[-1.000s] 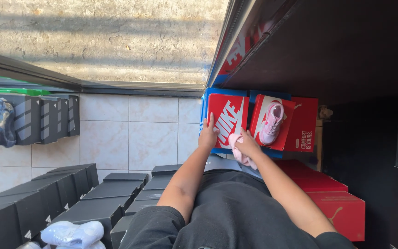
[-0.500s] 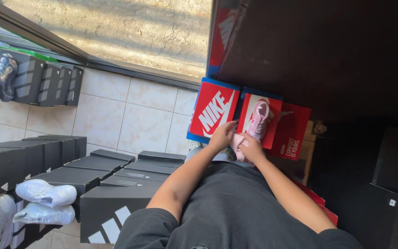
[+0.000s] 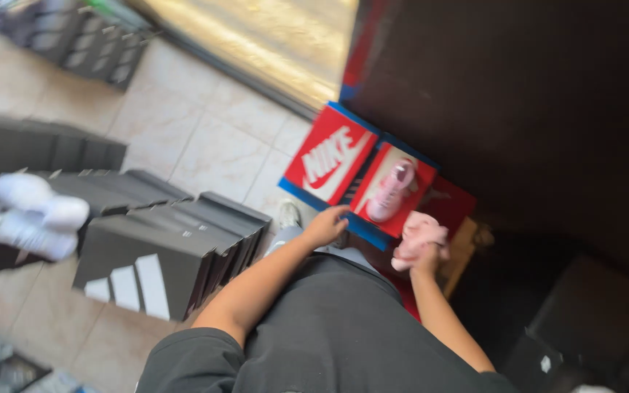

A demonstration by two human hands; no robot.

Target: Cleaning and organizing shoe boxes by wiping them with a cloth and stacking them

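The whole view is smeared by motion, so fine detail escapes us. The dark shelf (image 3: pixel 518 94) fills the upper right and hides whatever lies behind the open red box (image 3: pixel 394 191); the lower right is too dark to read.

We note the right hand (image 3: pixel 425 256) closed around a pink shoe (image 3: pixel 418 236), held just beside the box's right edge. A second pink shoe (image 3: pixel 391 193) lies inside the box. The red lid (image 3: pixel 329 164) stands joined on the box's left. The left hand (image 3: pixel 327 225) rests, fingers loosely bent and holding nothing, against the box's near edge where lid and box meet.

Room to move is narrow: the shelf crowds from the right, and rows of black boxes (image 3: pixel 161 251) stand close on the left, leaving a strip of tiled floor (image 3: pixel 212 145) open between them and the box. White shoes (image 3: pixel 34 215) sit on black boxes at the left edge, well apart from the hands. More dark boxes (image 3: pixel 81 44) line the top left corner, blurred.
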